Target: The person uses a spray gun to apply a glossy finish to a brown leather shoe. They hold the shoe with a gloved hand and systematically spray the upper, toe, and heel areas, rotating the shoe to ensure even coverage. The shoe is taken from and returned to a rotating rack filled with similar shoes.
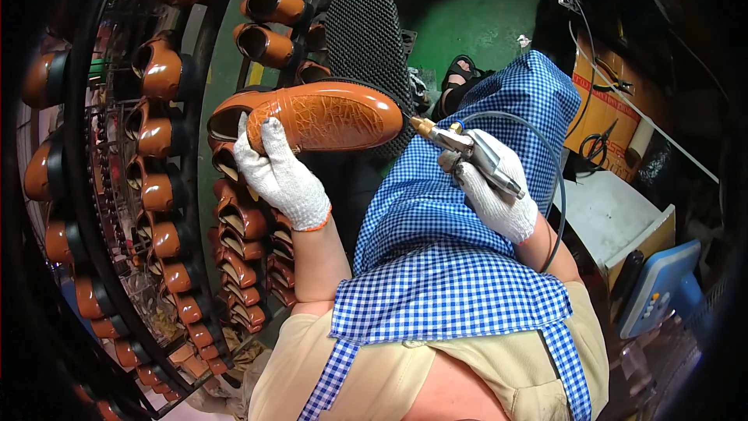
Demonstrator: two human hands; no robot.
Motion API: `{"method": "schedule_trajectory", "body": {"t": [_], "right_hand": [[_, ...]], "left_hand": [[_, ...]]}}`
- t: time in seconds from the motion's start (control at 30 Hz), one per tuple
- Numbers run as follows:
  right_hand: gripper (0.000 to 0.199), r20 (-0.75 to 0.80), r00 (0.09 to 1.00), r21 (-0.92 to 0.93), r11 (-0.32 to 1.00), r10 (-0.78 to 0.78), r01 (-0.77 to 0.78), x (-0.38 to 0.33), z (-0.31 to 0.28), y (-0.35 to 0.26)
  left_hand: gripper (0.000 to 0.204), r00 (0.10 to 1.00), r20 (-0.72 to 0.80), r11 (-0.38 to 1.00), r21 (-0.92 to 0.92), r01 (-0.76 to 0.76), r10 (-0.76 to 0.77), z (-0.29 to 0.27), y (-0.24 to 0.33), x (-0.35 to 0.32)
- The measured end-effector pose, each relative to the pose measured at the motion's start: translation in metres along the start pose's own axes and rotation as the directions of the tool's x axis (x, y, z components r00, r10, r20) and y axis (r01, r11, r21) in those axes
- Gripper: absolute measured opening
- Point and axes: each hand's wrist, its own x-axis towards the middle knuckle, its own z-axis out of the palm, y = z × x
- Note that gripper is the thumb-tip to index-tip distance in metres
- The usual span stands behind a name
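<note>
My left hand (282, 171), in a white knit glove with an orange cuff, grips a glossy tan-brown shoe (327, 115) by its opening. The shoe lies sideways in the air, its toe toward the right and a crackled pattern across its upper. In my gloved right hand (499, 183) is a metal spray gun (475, 152) with a brass nozzle, which points at the toe from a short gap away. A thin grey air hose (538, 134) loops from the gun past my right wrist.
A black metal rack (78, 109) on the left holds many similar brown shoes (161, 68). Behind the held shoe stands a black textured pad (366, 35). At right are a cardboard box (604, 109), black-handled scissors (598, 146), a white board (608, 206) and a blue-and-white device (658, 288).
</note>
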Motion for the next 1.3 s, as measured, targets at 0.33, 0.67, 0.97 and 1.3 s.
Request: {"method": "schedule_trajectory", "body": {"t": [0.33,0.67,0.97,1.3], "right_hand": [[0.032,-0.202,0.979,-0.345,0.935,0.017,-0.088,0.024,-0.012,0.000],[0.027,-0.044,0.897,-0.544,0.764,-0.440,0.347,0.036,-0.019,0.006],[0.056,0.356,0.763,-0.731,0.348,-0.539,0.587,0.058,0.000,0.022],[0.065,0.616,0.678,-0.571,0.365,-0.401,0.735,0.062,0.006,0.044]], "left_hand": [[0.039,0.997,0.061,0.997,-0.075,-0.031,0.036,0.001,0.002,-0.001],[0.031,0.997,0.053,0.980,-0.192,0.057,-0.047,-0.014,-0.006,0.003],[0.022,0.997,0.024,0.987,-0.134,0.083,-0.080,-0.052,-0.006,0.032],[0.023,1.000,-0.020,0.988,-0.154,0.019,-0.022,-0.044,-0.008,0.024]]}}
